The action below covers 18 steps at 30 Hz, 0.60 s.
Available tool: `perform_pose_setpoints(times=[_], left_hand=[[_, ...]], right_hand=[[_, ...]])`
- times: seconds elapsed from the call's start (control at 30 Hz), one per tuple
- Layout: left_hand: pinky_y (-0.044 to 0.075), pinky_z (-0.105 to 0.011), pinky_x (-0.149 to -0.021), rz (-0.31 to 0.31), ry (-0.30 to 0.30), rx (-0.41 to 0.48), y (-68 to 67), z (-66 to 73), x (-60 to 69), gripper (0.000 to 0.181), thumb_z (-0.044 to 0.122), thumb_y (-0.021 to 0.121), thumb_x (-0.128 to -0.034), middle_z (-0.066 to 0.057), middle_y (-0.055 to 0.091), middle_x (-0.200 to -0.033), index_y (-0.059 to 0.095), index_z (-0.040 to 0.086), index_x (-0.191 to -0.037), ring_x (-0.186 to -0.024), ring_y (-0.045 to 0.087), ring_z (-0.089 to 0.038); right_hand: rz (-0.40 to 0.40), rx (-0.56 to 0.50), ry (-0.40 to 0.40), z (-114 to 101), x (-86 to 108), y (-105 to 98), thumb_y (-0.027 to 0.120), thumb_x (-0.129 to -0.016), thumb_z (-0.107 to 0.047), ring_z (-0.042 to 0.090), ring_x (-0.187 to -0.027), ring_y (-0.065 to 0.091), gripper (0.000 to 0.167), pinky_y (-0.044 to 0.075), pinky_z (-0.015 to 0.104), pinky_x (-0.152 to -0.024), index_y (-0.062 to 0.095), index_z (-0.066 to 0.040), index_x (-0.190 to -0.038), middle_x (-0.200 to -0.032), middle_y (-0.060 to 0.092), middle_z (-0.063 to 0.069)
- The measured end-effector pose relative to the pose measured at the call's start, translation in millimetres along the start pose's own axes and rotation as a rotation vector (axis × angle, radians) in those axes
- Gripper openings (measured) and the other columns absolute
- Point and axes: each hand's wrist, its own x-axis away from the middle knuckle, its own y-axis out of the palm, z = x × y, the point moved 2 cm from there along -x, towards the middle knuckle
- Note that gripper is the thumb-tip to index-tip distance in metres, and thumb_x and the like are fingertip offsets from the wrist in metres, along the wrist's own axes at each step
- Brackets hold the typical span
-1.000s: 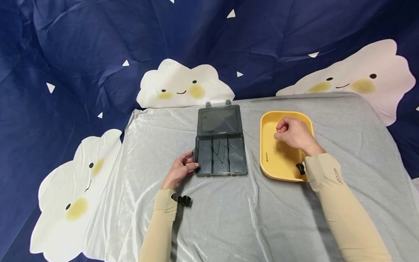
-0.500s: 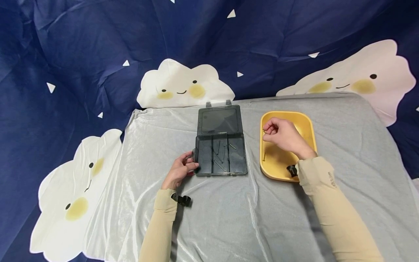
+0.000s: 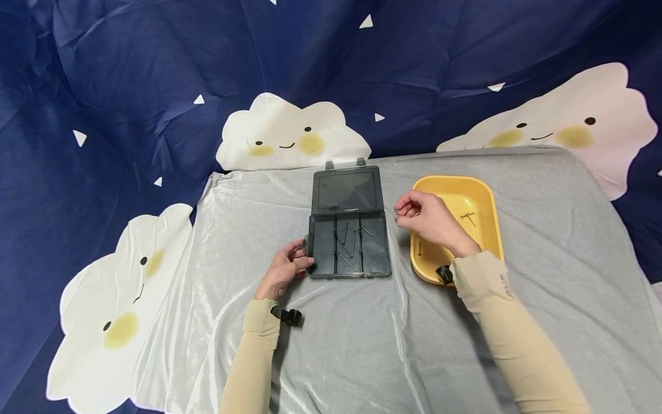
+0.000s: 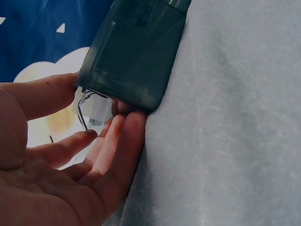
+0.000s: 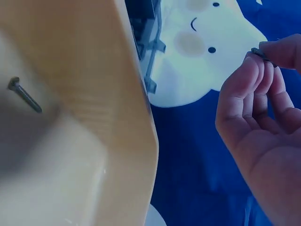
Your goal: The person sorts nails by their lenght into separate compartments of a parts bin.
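Observation:
A dark translucent box (image 3: 322,247) lies with its lid laid back; several screws rest in its middle compartment and one short screw (image 3: 367,231) in the right one. My left hand (image 3: 281,270) holds the box's left side; in the left wrist view the thumb is on the box's edge (image 4: 127,61) and the fingers lie beneath. Past the left rim of the yellow tray (image 3: 499,241), my right hand (image 3: 431,221) pinches a small screw (image 5: 261,53) between thumb and fingertips, seen in the right wrist view. Its far end is hidden.
Several screws (image 3: 468,217) lie in the tray's right part, and a single screw (image 3: 420,248) near its left wall. Grey cloth (image 3: 341,345) covers the table. Behind hangs a dark blue curtain (image 3: 289,52) with clouds.
My right hand has moved left from over the tray, across its left rim toward the box, with the screw in its fingers. Screws beneath it have come into view. My left hand has stayed put.

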Motion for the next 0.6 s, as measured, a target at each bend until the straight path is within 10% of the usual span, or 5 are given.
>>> perform_pose_setpoints(times=[0.6], left_hand=[[0.053, -0.029, -0.074, 0.007, -0.002, -0.008, -0.8, 0.3, 0.8, 0.064, 0.003, 0.067, -0.0875, -0.016, 0.057, -0.131, 0.041, 0.013, -0.146, -0.093, 0.064, -0.012]], right_hand=[[-0.081, 0.046, 0.018, 2, -8.6, 27, 0.066, -0.081, -0.001, 0.018, -0.078, 0.058, 0.015, 0.047, 0.017, -0.069, 0.066, -0.001, -0.096, -0.087, 0.065, 0.011]])
